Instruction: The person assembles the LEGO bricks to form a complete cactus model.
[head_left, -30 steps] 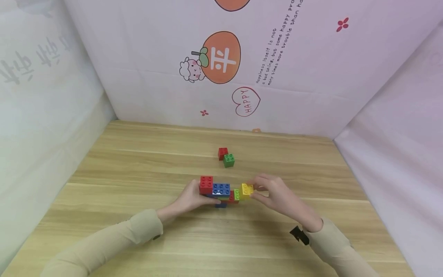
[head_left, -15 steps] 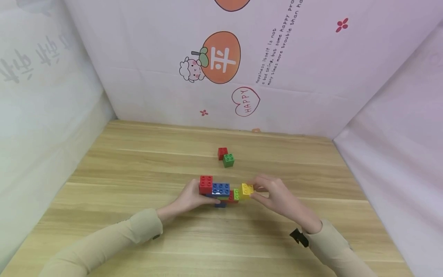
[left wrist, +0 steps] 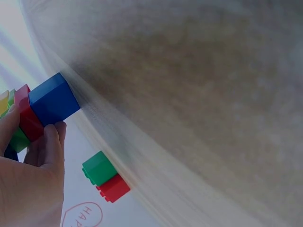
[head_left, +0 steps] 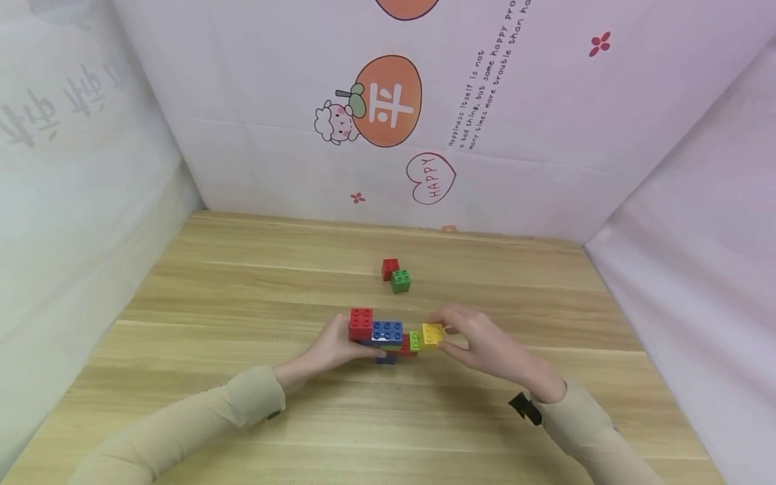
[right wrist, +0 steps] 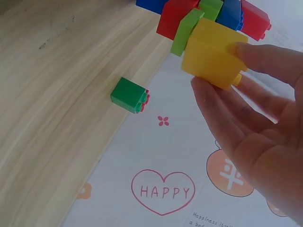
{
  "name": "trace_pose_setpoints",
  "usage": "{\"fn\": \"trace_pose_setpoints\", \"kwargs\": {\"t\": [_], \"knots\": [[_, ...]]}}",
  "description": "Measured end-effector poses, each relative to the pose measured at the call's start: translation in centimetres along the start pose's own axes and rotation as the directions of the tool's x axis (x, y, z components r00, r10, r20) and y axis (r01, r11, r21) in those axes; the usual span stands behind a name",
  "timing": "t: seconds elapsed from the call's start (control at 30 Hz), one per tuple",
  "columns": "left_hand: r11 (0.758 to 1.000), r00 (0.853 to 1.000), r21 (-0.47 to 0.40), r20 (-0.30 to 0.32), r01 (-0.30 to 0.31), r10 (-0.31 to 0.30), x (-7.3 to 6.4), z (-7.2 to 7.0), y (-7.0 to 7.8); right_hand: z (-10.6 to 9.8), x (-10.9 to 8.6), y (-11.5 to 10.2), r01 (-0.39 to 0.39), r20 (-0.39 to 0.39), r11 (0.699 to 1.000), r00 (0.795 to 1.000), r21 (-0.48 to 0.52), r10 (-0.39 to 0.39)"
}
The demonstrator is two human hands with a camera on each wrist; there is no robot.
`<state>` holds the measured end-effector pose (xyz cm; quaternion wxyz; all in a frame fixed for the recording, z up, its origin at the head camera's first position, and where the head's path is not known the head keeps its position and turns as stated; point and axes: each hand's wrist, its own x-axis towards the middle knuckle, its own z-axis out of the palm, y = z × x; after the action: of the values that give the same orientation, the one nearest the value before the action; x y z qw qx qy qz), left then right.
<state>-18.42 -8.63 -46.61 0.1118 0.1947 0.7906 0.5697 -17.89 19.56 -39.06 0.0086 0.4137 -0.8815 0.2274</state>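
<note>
In the head view my left hand grips a model built of toy building blocks, its thumb along the near side. A red block tops its left end, beside a blue block. Lower down on the right are another red block and a thin lime-green block. My right hand pinches a yellow block between thumb and fingers at the model's right end. In the right wrist view the yellow block lies against the lime-green one; whether they are joined, I cannot tell.
Behind the model, a green block and a red block stand close together on the wooden table. White printed cloth rises at the back and on both sides.
My right hand has shifted very slightly left and toward me with the yellow block. The left hand and the model stay practically still.
</note>
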Motion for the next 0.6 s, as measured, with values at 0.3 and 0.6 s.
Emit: {"fn": "trace_pose_setpoints", "kwargs": {"t": [0.3, 0.6], "knots": [[1.0, 1.0, -0.007, -0.004, 0.004, -0.004, -0.11, -0.07, 0.21, -0.15, 0.11, 0.28, 0.05, 0.015, 0.999, 0.999, 0.001, -0.05], [1.0, 1.0, -0.008, -0.002, 0.007, -0.007, -0.06, -0.03, 0.21, -0.13, 0.48, 0.16, -0.058, 0.005, 0.998, 0.998, -0.021, 0.058]]}}
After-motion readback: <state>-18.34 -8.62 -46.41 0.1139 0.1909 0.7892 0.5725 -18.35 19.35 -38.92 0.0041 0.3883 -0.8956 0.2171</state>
